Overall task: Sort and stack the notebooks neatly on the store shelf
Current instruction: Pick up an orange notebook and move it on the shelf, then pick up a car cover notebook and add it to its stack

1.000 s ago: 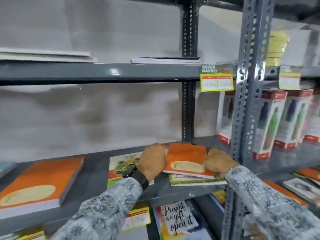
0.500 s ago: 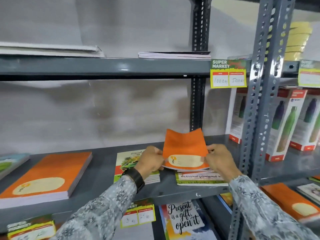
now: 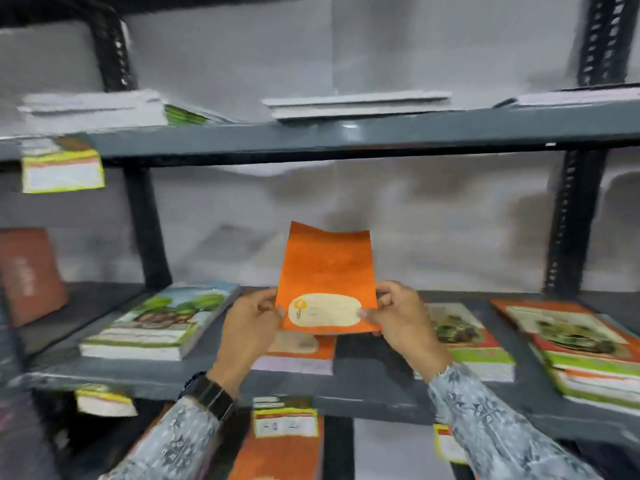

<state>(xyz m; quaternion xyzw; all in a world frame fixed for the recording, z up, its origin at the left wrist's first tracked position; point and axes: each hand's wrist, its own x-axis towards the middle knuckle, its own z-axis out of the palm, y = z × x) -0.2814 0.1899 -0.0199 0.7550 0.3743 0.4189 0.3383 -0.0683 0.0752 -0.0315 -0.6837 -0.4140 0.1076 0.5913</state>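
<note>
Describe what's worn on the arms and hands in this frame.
Both hands, left hand and right hand, are bare: no gloves. Long sleeves in grey-blue fabric with a pale floral print cover both forearms. A black wristwatch with a wide band sits on the left wrist.

shelf (image 3: 374,386) grey metal | green-cover stack (image 3: 156,323) left | orange stack (image 3: 298,351) centre | mixed stacks (image 3: 585,355) right

Yellow-edged price tags (image 3: 63,169) on grey shelf edges, black wristwatch (image 3: 213,396), pale wall (image 3: 433,216) behind.
</note>
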